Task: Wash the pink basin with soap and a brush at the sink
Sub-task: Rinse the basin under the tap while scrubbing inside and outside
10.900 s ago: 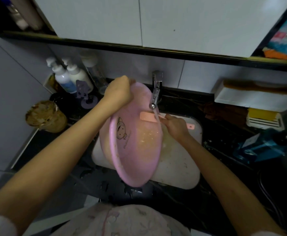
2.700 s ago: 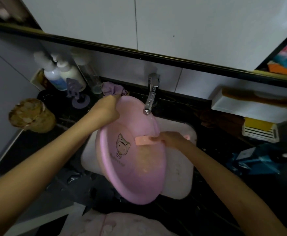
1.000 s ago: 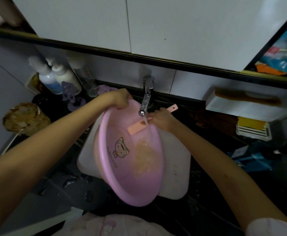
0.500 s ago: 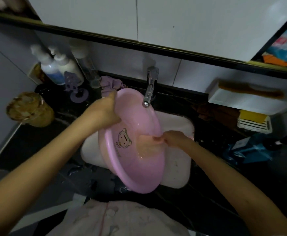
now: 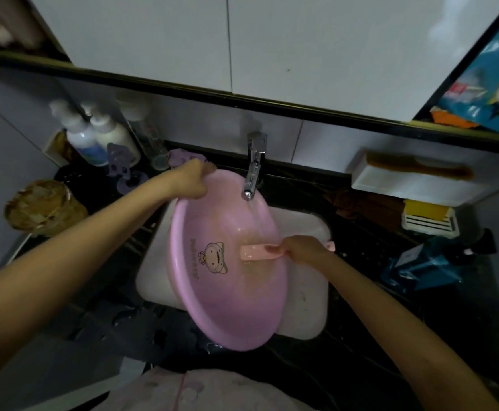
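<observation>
The pink basin (image 5: 227, 295) with a cartoon print inside is tilted over the white sink (image 5: 307, 310), its open side facing me. My left hand (image 5: 190, 180) grips its far rim at the top left. My right hand (image 5: 300, 249) holds a pink brush (image 5: 257, 252) by the handle, with the brush head lying against the basin's inside wall at the right. Water runs from the chrome tap (image 5: 254, 170) into the basin just above the brush. Soap is not visible.
White pump bottles (image 5: 94, 134) and a purple holder (image 5: 124, 170) stand at the back left of the dark counter. A brown lidded pot (image 5: 44, 207) is at the left. A white box (image 5: 405, 182) with a comb, a yellow-topped box (image 5: 429, 216) and blue packaging (image 5: 420, 268) sit to the right.
The basin has tipped a little more upright and the brush has come back into plain sight inside it, held level across the right wall. My left hand has shifted further along the far rim.
</observation>
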A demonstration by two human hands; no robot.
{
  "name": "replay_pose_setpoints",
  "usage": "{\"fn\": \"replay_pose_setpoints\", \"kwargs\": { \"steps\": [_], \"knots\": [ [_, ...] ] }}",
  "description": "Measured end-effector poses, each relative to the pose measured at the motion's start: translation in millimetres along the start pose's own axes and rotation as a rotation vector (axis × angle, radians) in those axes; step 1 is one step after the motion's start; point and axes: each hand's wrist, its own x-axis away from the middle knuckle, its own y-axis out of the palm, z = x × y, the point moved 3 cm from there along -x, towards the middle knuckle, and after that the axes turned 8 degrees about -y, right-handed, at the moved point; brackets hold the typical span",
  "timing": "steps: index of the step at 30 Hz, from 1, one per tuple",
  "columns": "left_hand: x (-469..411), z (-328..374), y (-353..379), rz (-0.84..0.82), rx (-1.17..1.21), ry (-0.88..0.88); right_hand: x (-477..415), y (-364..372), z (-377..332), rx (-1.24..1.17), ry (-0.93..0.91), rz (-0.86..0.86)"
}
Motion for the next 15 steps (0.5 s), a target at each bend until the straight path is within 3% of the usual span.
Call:
{"fn": "replay_pose_setpoints", "kwargs": {
  "steps": [4,7,9,10,13,15],
  "knots": [
    [-29.8,15.5,-6.1,-0.111,-0.101,0.016,-10.2,-16.1,-29.4,0.123,-0.118,0.055],
    [-37.5,25.8,-5.7,-0.177,-0.106,0.020,-21.3,-31.9,-59.5,0.562,-0.405,0.160],
    [-43.6,26.5,-5.1,-0.195,-0.111,0.005,-28.4,-43.6,-74.1,0.854,-0.670,0.377],
    [-46.8,25.4,-4.5,-0.199,-0.114,0.001,-31.8,-48.2,-76.8,0.882,-0.681,0.431],
    [-53.4,20.2,-3.4,-0.180,-0.104,0.009,-39.3,-47.8,-71.1,0.719,-0.769,0.434],
    [-55.6,16.5,-1.8,-0.170,-0.098,0.013,-38.7,-39.2,-55.7,0.379,-0.646,0.354]
  ]
}}
